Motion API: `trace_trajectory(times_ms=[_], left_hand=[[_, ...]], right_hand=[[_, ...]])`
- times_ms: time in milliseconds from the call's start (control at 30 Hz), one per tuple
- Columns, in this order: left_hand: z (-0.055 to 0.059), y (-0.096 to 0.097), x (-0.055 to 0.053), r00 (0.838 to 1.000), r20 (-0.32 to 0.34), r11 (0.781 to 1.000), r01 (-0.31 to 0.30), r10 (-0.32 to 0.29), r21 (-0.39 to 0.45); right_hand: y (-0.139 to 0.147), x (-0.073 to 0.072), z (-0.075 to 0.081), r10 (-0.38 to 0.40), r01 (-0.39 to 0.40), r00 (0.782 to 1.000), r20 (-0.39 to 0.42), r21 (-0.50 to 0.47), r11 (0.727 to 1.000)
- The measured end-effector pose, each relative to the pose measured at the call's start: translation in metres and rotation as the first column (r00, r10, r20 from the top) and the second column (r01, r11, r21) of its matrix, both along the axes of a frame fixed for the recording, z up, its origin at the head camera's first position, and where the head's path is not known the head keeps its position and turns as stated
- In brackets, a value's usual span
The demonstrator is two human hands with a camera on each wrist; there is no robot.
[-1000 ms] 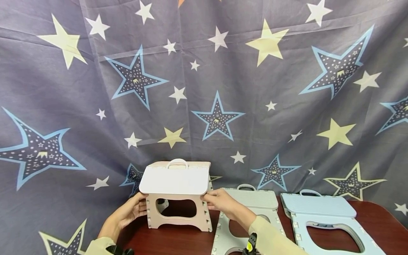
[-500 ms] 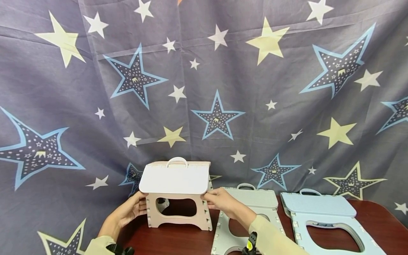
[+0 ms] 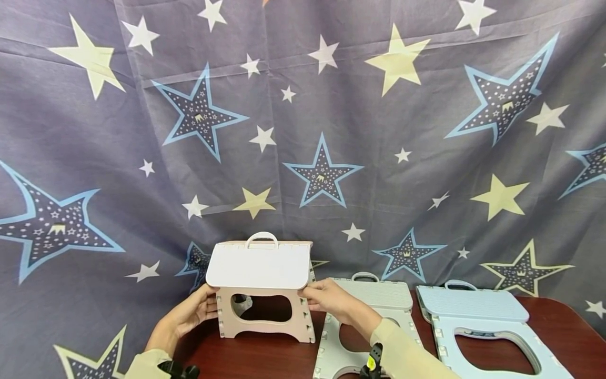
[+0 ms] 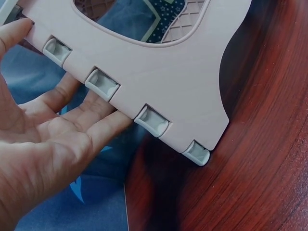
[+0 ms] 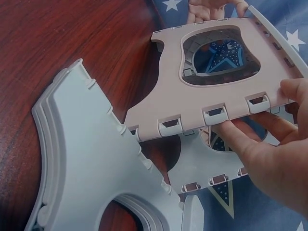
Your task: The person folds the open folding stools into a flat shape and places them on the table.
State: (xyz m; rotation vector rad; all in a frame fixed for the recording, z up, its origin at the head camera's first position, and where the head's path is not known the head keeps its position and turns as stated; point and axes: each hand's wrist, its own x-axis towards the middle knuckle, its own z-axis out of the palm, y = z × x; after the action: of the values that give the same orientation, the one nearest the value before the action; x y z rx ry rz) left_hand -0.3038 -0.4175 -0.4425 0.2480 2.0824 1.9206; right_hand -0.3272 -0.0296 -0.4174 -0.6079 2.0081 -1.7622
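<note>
A pink folding step stool (image 3: 266,329) with a white tilted top flap and a carry handle stands upright on the table at centre left of the head view. My left hand (image 3: 195,312) holds its left side, thumb at the front under the flap and fingers along the hinged edge. In the left wrist view, that hand's fingers (image 4: 113,126) reach behind the pink panel (image 4: 144,72). My right hand (image 3: 333,301) grips the opposite side just below the flap. The right wrist view shows its thumb on the front and its fingers (image 5: 236,137) behind the hinged edge.
A pale green folding stool (image 3: 379,296) lies under my right forearm, close to the pink one. Farther right lies a light blue folding stool (image 3: 478,310). All are on the reddish-brown table (image 3: 265,363). A star-print curtain (image 3: 293,226) hangs right behind.
The head view has shifted very slightly. Both hands keep their hold on the pink stool, which stays in place.
</note>
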Motion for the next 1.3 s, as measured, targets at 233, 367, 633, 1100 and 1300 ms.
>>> trace_trajectory(times_ms=[233, 367, 633, 1100, 1300], left_hand=[[-0.0011, -0.0010, 0.0009, 1.000, 0.005, 1.000, 0.017, -0.017, 0.003], [-0.0014, -0.0021, 0.0015, 1.000, 0.010, 1.000, 0.027, -0.027, 0.017], [-0.0017, -0.0018, -0.0001, 1.000, -0.002, 0.998, 0.030, -0.030, 0.047], [-0.0023, -0.0057, -0.0035, 0.999, -0.020, 0.999, 0.051, -0.051, 0.019], [-0.0041, -0.0036, -0.0034, 1.000, -0.015, 1.000, 0.009, -0.009, -0.029]], right_hand=[[0.0006, -0.0010, -0.0004, 0.022, -0.022, 1.000, 0.006, -0.003, 1.000], [0.0012, -0.0015, -0.0011, 0.031, -0.031, 1.000, 0.005, -0.001, 1.000], [0.0038, -0.0024, -0.0012, 0.031, -0.031, 0.999, -0.009, -0.008, 0.999], [0.0025, -0.0057, 0.0011, 0.041, -0.041, 0.999, -0.002, -0.002, 0.999], [0.0022, -0.0051, 0.0013, 0.035, -0.035, 0.999, 0.002, -0.002, 0.999]])
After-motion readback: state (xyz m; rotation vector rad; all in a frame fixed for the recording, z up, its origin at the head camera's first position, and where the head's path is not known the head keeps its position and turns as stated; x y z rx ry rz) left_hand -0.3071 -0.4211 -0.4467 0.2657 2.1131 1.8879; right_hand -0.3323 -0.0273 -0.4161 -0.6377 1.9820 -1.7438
